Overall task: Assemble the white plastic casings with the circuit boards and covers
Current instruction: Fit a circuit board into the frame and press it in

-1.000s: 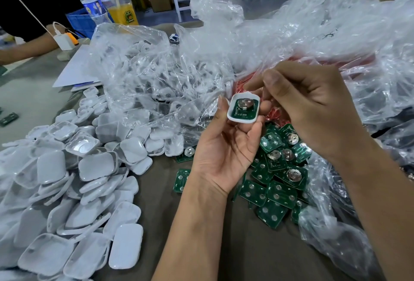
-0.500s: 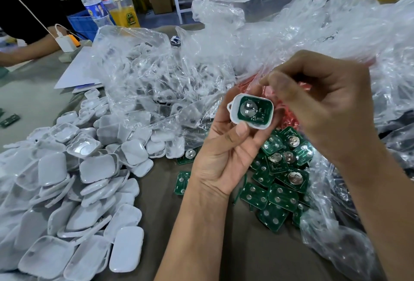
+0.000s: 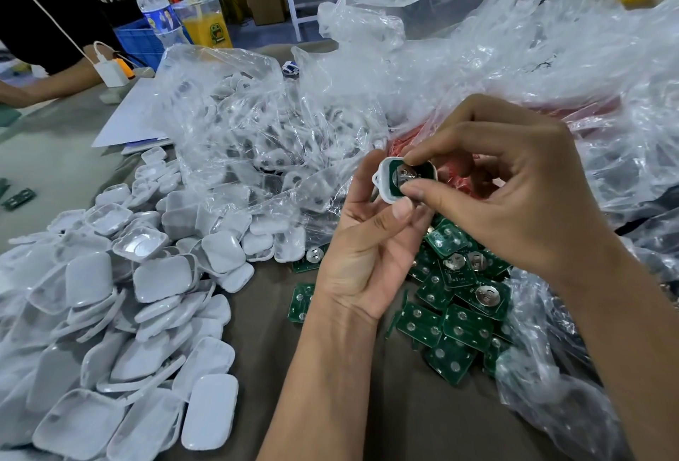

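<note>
White casing (image 3: 385,181) with green board (image 3: 395,170) pinched by both hands' fingers (image 3: 411,190).

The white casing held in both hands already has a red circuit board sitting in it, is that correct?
Not quite: the circuit board in the white casing is green, not red, as the head view shows. The left hand and right hand both hold it.

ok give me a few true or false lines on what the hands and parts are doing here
1. The left hand holds a white casing with a green circuit board inside. True.
2. The right hand rests flat on the table. False: its thumb and finger press on the board.
3. Loose circuit boards lie below the hands. True.
4. The pile of white covers sits on the person's right. False: it is on the left.
</note>
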The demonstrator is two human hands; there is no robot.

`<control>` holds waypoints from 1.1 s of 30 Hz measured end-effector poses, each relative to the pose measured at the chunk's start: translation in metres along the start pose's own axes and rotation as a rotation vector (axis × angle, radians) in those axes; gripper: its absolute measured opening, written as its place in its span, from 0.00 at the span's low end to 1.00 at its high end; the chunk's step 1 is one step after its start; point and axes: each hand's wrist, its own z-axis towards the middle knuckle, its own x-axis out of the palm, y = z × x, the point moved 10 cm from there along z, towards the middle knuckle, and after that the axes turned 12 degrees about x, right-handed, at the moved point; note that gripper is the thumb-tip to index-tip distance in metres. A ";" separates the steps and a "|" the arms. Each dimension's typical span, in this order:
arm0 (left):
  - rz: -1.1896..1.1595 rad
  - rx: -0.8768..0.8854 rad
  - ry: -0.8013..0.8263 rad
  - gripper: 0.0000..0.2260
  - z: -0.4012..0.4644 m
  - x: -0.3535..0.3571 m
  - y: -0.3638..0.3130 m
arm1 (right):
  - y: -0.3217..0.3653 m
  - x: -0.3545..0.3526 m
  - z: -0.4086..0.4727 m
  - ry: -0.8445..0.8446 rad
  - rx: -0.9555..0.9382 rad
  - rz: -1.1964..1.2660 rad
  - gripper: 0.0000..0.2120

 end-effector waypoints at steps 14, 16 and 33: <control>0.049 -0.025 0.009 0.22 -0.001 0.001 0.001 | -0.005 0.006 0.002 0.076 0.035 0.026 0.09; 0.056 -0.028 0.007 0.23 -0.002 0.001 0.001 | -0.006 0.006 0.002 0.091 0.032 0.021 0.09; 0.048 -0.011 -0.007 0.23 0.000 -0.001 0.000 | -0.001 0.017 0.001 0.092 -0.004 -0.064 0.06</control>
